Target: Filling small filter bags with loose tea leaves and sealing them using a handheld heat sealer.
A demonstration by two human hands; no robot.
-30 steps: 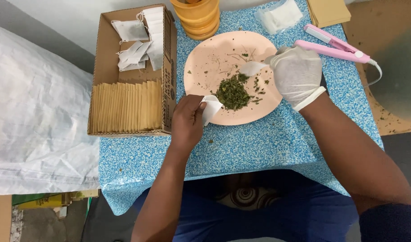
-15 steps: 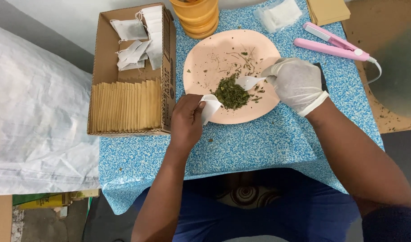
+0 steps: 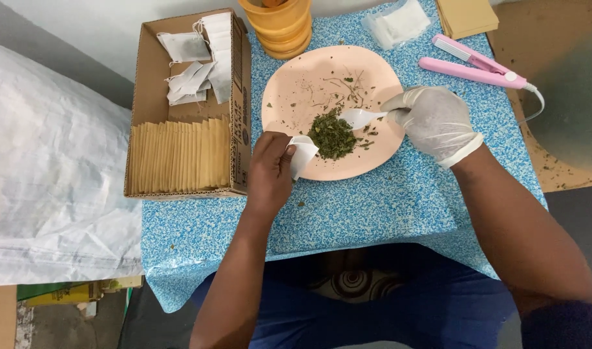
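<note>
Blue speckled tablecloth, gloved right hand gripping white spoon, bowl pointing left, bare left hand pinching seemingly open sachet.

right hand: gloved; moved from the plate's upper right edge down toward frame centre-right.
white spoon: bowl now lowered to the right edge of the dried green leaves; one second ago it sat higher over the plate.
</note>
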